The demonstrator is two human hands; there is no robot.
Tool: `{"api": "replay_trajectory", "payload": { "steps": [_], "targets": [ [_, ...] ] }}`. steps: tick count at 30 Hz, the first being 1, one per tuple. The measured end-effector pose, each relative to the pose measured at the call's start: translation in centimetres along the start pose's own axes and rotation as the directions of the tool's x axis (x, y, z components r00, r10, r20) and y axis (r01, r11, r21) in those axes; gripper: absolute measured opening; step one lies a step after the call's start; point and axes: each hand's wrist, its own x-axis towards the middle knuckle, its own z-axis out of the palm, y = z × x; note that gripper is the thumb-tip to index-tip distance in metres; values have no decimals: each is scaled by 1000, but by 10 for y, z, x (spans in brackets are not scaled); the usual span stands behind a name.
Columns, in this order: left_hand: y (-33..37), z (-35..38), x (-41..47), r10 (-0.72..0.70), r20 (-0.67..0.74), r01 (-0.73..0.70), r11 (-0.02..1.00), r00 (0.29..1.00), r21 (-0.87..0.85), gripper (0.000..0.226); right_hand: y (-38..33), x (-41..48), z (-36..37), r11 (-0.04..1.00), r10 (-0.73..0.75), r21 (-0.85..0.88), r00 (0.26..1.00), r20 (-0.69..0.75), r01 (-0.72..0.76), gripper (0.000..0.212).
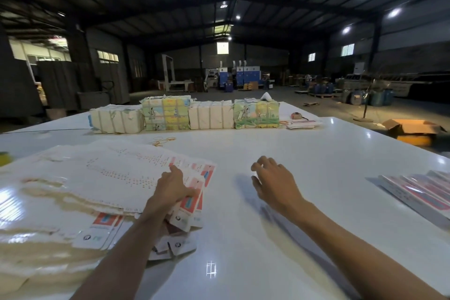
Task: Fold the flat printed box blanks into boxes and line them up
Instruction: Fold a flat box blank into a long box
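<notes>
A fanned pile of flat printed box blanks (107, 178), white with red and blue panels, lies on the left of the white table (267, 238). My left hand (174, 187) rests on the pile's right edge, thumb and fingers pinching the top blanks (192, 200). My right hand (275, 182) hovers over bare table to the right, fingers loosely curved and holding nothing. A row of folded red-and-white boxes (423, 192) lies at the table's right edge.
Several strapped bundles of printed stock (185, 114) stand in a row at the table's far side. Rubber bands (162, 141) lie before them. A few loose blanks and a small tape measure (295, 115) sit far right. An open cardboard carton (411, 130) stands on the floor.
</notes>
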Motion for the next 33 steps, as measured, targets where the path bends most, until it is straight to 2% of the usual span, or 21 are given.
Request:
{"api": "replay_trajectory", "payload": {
  "steps": [1, 2, 4, 6, 8, 10, 13, 14, 15, 18, 21, 24, 27, 28, 31, 33],
  "targets": [
    [-2, -2, -1, -6, 2, 6, 997, 1000, -76, 104, -12, 1, 5, 999, -17, 41, 1000, 6, 17, 25],
    [-5, -4, -2, -7, -14, 5, 993, 1000, -121, 99, -21, 1, 11, 996, -22, 87, 1000, 15, 21, 23],
    [-10, -6, 0, -9, -56, -2, 982, 998, -188, 71, -32, -6, 25, 979, -3, 204, 999, 41, -6, 21],
    [-11, -8, 1, 4, -58, -23, 945, 998, -326, 43, -34, -11, 33, 938, 32, 341, 994, 105, -66, 21],
    [-6, -11, 1, 11, -25, -22, 841, 1000, -540, 32, -34, -11, 32, 848, 72, 515, 990, 120, -124, 19],
    [6, -14, -3, 52, 14, -26, 704, 999, -709, 34, -38, -7, 23, 643, 144, 744, 983, 116, -182, 17],
    [32, -7, -10, 145, 105, 9, 548, 984, -837, 38, -46, 1, 8, 221, 165, 955, 972, 165, -199, 22],
    [40, 0, -11, 167, 145, 42, 502, 975, -864, 40, -48, 2, 4, 134, 157, 971, 972, 176, -198, 26],
    [46, 9, -11, 187, 190, 88, 450, 964, -889, 42, -49, 3, 2, 92, 156, 976, 971, 179, -195, 30],
    [57, 35, -15, 216, 296, 227, 294, 931, -929, 52, -45, 1, 6, 128, 183, 973, 968, 169, -194, 32],
    [55, 52, -18, 213, 302, 252, 232, 929, -939, 55, -36, -1, 16, 242, 175, 937, 962, 212, -250, 34],
    [49, 58, -24, 369, 299, 273, 122, 880, -954, 48, -30, 3, 23, 356, 230, 885, 946, 227, -299, 33],
    [52, 58, -34, 487, 283, 260, 116, 826, -959, 22, -19, 12, 25, 530, 241, 804, 957, 160, -268, 44],
    [53, 59, -36, 507, 274, 255, 108, 817, -961, 23, -16, 14, 25, 570, 227, 780, 962, 154, -259, 46],
    [61, 52, -44, 485, 271, 204, 186, 831, -961, 40, -12, 16, 21, 564, 216, 777, 958, 187, -278, 47],
    [65, 48, -52, 483, 211, 126, 202, 850, -971, 34, -11, 17, 18, 568, 215, 776, 960, 179, -272, 41]
  ]
}}
